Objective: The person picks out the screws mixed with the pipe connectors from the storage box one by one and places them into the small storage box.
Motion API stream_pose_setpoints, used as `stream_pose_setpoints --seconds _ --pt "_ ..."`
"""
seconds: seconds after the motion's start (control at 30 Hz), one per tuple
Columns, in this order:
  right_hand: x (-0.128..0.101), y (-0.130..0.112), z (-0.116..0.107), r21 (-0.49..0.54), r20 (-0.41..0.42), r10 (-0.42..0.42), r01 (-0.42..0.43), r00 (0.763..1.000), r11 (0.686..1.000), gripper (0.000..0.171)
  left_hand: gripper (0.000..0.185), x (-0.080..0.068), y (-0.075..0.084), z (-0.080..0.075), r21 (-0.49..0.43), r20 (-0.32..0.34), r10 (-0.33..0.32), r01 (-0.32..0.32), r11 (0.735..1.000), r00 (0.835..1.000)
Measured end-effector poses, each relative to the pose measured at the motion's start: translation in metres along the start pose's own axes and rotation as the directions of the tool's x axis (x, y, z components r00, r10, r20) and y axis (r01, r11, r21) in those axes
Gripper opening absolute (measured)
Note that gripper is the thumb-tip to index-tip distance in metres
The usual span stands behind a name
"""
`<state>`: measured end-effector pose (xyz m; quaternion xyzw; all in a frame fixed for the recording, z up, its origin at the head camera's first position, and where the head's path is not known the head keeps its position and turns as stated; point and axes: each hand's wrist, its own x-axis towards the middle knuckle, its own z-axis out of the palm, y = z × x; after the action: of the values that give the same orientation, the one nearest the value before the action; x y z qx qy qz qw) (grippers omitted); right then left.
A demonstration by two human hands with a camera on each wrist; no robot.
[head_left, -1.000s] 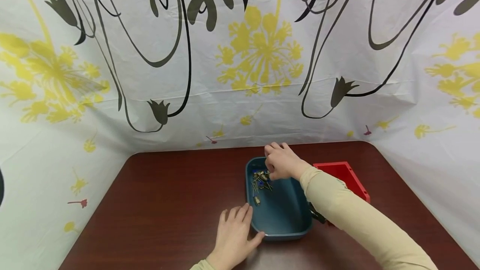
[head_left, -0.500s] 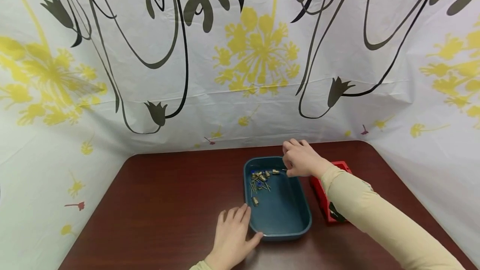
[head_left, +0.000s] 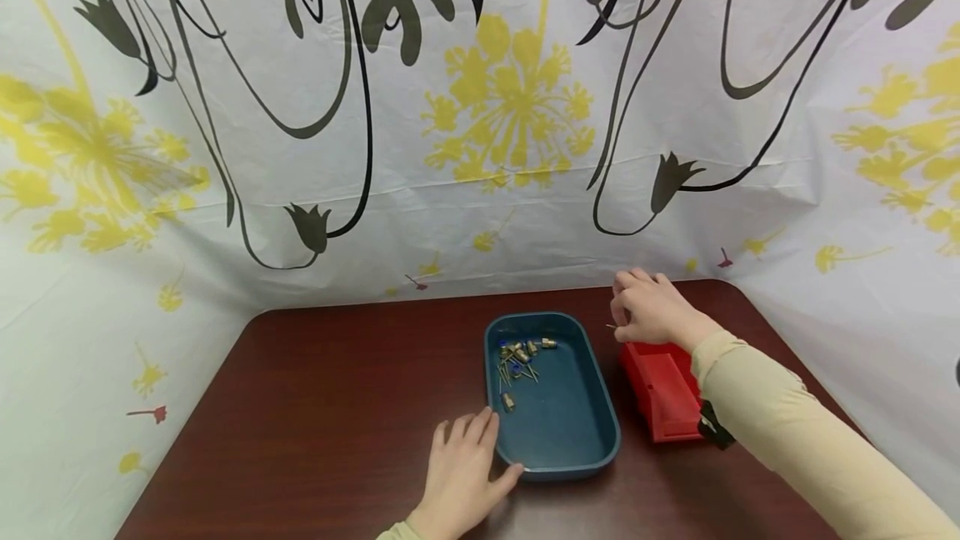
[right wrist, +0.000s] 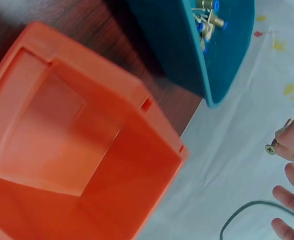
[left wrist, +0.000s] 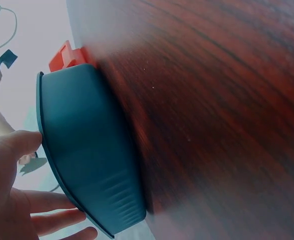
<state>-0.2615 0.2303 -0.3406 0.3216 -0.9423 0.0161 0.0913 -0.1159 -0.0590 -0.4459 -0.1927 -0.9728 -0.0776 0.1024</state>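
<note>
A dark teal tray [head_left: 558, 440] sits mid-table with several small brass screws and fittings [head_left: 521, 354] piled at its far end. My left hand [head_left: 468, 461] lies flat on the table with the thumb against the tray's near left corner [left wrist: 94, 165]. My right hand [head_left: 651, 309] hovers over the far end of a red bin [head_left: 666, 390] and pinches a single screw [right wrist: 273, 146] between fingertips. The right wrist view looks down into the red bin [right wrist: 81, 145], which appears bare inside, with the tray [right wrist: 207, 45] beside it.
The brown table [head_left: 322, 407] is backed and flanked by a white curtain [head_left: 480, 123] with yellow and black flower prints. The red bin stands just right of the tray, near the table's right edge.
My right hand lifted out of the tray's far end and moved right, carrying a screw to above the red bin. The left hand stayed at the tray's corner.
</note>
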Motion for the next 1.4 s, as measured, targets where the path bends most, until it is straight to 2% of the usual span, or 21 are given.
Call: stream_pose_setpoints --seconds 0.27,0.5,1.07,1.4 --pt "-0.015 0.013 0.002 0.001 0.009 0.031 -0.031 0.999 1.000 0.028 0.065 0.000 -0.001 0.000 0.012 -0.004 -0.003 0.003 1.000 1.000" --pt "-0.026 0.020 0.007 0.021 0.051 0.071 -0.072 0.996 0.997 0.025 0.064 0.000 -0.001 0.000 0.010 -0.014 0.001 -0.001 1.000 1.000" --pt "-0.045 0.030 0.035 0.118 0.126 0.160 -0.174 0.979 0.978 0.022 0.064 -0.002 -0.001 0.003 0.006 -0.019 0.007 -0.007 1.000 1.000" --pt "-0.052 0.032 0.047 0.167 0.153 0.166 -0.191 0.974 0.967 0.021 0.063 -0.001 -0.001 0.003 -0.003 -0.039 0.015 -0.015 1.000 0.999"
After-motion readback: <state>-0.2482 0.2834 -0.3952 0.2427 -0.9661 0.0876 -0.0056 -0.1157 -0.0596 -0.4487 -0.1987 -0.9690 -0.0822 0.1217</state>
